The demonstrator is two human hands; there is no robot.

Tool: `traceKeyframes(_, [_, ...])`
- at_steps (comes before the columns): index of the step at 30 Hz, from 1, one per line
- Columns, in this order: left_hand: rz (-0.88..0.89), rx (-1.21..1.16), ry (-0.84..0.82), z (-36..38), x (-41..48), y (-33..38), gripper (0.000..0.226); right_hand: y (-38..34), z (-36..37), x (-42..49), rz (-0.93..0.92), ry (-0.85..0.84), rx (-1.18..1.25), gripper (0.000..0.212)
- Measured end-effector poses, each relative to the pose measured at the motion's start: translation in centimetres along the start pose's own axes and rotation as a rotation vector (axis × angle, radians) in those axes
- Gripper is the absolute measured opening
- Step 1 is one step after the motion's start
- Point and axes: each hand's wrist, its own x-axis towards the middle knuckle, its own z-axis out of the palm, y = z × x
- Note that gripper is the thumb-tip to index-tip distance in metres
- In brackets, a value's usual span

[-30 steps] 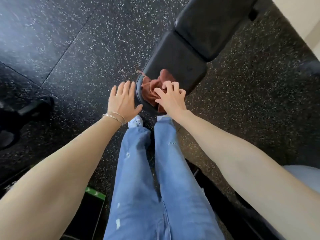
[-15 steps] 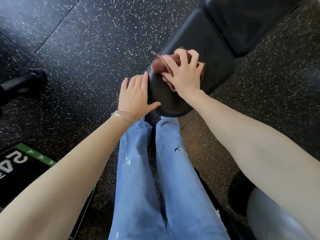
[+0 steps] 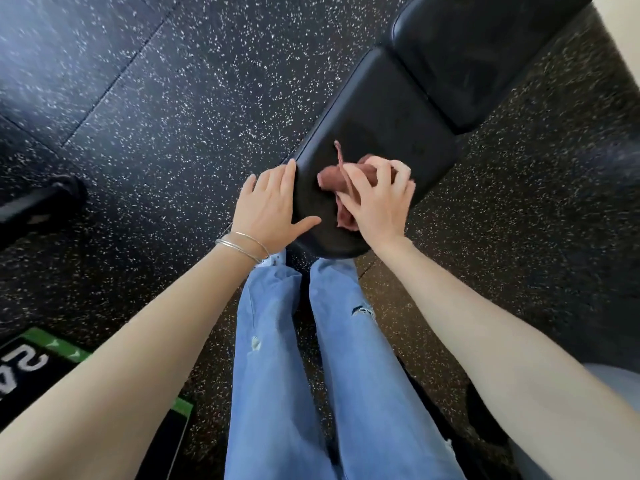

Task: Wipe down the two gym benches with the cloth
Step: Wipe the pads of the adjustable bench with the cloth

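Note:
A black padded gym bench (image 3: 388, 109) runs from the middle of the view up to the top right, its seat pad nearest me and the back pad (image 3: 485, 53) beyond. A crumpled reddish-brown cloth (image 3: 332, 178) lies on the seat pad. My right hand (image 3: 377, 202) presses on the cloth with fingers curled over it, hiding most of it. My left hand (image 3: 273, 206) rests flat against the seat pad's left edge, fingers straight, thumb on the pad's top.
Black speckled rubber floor (image 3: 173, 116) surrounds the bench. A dark piece of equipment (image 3: 38, 199) sits at the left edge. A black mat with green trim and white numbers (image 3: 41, 368) lies at lower left. My legs in blue jeans (image 3: 311, 375) stand at the bench's near end.
My right hand has drawn the cloth back toward the near end of the seat pad. My left hand has moved onto the pad's left edge.

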Motion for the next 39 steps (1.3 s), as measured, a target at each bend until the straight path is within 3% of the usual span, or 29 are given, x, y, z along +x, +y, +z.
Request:
traceKeyframes(5, [0.115, -0.012, -0.002, -2.0, 4.5, 0.4, 0.093, 1.6, 1.1, 8.8, 0.425, -0.066, 0.042, 0.029])
traceKeyframes(8, [0.154, 0.062, -0.027, -3.1, 8.0, 1.0, 0.095, 3.6, 1.3, 12.7, 0.472, -0.090, 0.027, 0.034])
traceKeyframes(17, [0.073, 0.059, -0.128, -4.0, 12.9, 2.5, 0.099, 5.3, 1.4, 2.9, 0.243, 0.059, 0.016, 0.032])
traceKeyframes(22, [-0.011, -0.043, -0.111, -3.7, 12.4, 4.1, 0.102, 6.4, 1.1, 10.8, 0.350, -0.060, 0.066, 0.035])
traceKeyframes(27, [-0.070, -0.067, -0.044, -3.1, 12.7, 4.7, 0.101, 8.0, 2.0, 20.6, 0.248, -0.170, 0.098, 0.039])
traceKeyframes(33, [-0.121, -0.077, -0.052, -2.1, 10.2, 4.7, 0.098, 7.6, 2.0, 11.2, 0.053, -0.004, 0.036, 0.035])
traceKeyframes(39, [-0.211, -0.114, -0.008, -1.2, 7.5, 5.3, 0.098, 7.7, 0.9, 9.1, -0.123, -0.017, -0.015, 0.030])
